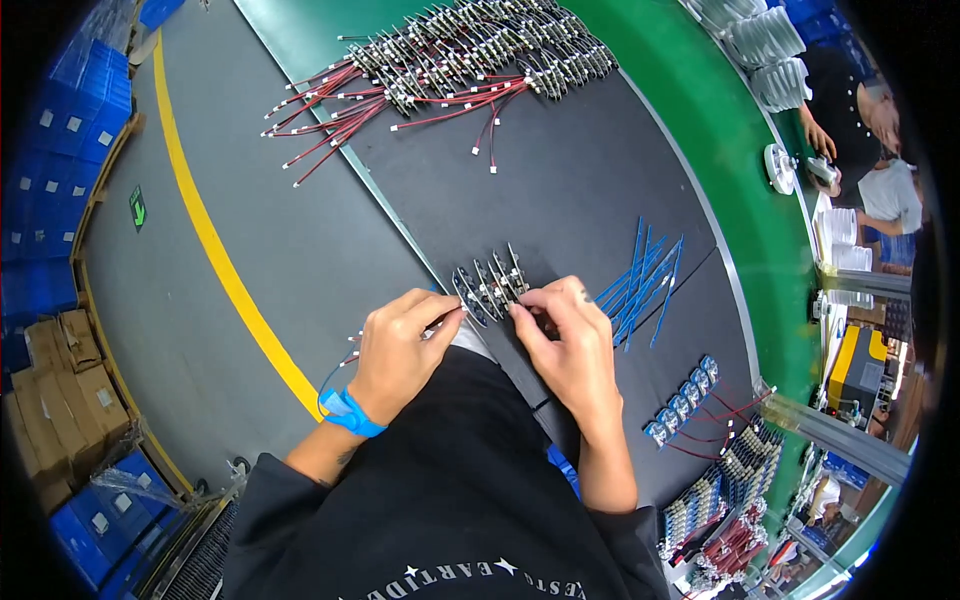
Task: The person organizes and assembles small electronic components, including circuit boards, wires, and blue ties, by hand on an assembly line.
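A short row of small circuit boards (490,285) stands on edge between my hands at the dark mat's near edge. My left hand (405,338), with a blue wrist strap (350,412), is closed, its thumb and fingertips pinched at the row's left end. From the other side my right hand (572,345) pinches at the right end of the row; its fingertips partly hide what they grip. Thin wires with small white plugs (347,358) show beside my left wrist. Nearest to my right hand lies a loose bunch of blue cable ties (640,285).
Many wired boards (480,55) with red-black leads are piled at the far end of the dark mat (570,160). Blue components (682,402) stand in a row at right, near more stacked boards (725,490). Across the green bench a person (850,120) works. Blue crates (65,170) line the left.
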The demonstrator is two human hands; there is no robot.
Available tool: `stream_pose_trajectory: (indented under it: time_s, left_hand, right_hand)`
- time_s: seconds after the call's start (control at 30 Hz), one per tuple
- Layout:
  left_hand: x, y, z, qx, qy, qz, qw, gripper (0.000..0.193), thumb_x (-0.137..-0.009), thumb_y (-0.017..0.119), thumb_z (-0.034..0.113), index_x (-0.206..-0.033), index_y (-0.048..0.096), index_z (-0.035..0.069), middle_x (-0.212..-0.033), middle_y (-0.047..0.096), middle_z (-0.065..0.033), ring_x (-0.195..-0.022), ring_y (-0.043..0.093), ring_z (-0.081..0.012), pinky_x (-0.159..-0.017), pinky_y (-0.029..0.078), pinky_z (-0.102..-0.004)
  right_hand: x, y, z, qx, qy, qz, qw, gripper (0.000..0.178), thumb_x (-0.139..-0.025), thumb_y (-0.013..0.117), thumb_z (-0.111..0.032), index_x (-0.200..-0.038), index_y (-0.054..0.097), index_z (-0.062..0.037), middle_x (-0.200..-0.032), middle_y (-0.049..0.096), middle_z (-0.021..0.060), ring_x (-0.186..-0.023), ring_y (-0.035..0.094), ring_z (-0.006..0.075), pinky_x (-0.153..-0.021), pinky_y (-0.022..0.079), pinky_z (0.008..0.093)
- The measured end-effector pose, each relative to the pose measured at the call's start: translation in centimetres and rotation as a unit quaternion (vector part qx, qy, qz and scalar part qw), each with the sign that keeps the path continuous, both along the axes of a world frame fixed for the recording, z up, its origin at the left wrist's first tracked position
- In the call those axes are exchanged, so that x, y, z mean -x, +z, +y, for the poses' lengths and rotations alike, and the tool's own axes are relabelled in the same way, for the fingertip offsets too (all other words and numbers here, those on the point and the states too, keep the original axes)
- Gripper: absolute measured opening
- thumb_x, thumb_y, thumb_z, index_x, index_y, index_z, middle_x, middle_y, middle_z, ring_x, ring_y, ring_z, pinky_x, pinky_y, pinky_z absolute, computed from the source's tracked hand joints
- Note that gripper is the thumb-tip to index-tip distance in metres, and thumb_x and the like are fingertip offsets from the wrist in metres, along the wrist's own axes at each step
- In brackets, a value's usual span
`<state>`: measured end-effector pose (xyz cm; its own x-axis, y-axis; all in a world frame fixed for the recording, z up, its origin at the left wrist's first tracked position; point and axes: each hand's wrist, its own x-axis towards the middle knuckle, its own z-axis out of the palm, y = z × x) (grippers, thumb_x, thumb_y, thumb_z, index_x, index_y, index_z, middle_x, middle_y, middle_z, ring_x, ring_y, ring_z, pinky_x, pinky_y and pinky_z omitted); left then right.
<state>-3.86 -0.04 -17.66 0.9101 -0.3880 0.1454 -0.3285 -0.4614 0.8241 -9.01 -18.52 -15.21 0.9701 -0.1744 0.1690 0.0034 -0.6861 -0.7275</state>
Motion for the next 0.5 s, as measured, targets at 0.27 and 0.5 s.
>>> stream_pose_trajectory:
  time_s: [0.27, 0.5]
  left_hand:
    - [0.1, 0.1, 0.7, 0.047, 0.001, 0.063, 0.997, 0.009, -0.078, 0.072, 0.001, -0.085, 0.069, -0.003, -0.080, 0.069, -0.0131, -0.064, 0.067, -0.0251, -0.059, 0.053, -0.0303]
    - [0.2, 0.2, 0.6, 0.045, -0.004, 0.069, 0.997, 0.008, -0.078, 0.072, 0.002, -0.084, 0.069, -0.004, -0.075, 0.068, -0.0136, -0.060, 0.064, -0.0186, -0.056, 0.049, -0.0276]
  right_hand:
    - [-0.2, 0.0, 1.2, 0.124, 0.032, -0.021, 0.992, 0.010, -0.074, 0.071, -0.005, -0.077, 0.061, -0.0018, -0.072, 0.053, 0.0102, -0.064, 0.059, 0.0284, -0.059, 0.048, 0.0388]
    - [-0.6, 0.0, 1.4, 0.119, 0.035, -0.037, 0.992, 0.012, -0.073, 0.070, -0.004, -0.078, 0.060, -0.0017, -0.074, 0.053, 0.0100, -0.067, 0.060, 0.0292, -0.059, 0.048, 0.0393]
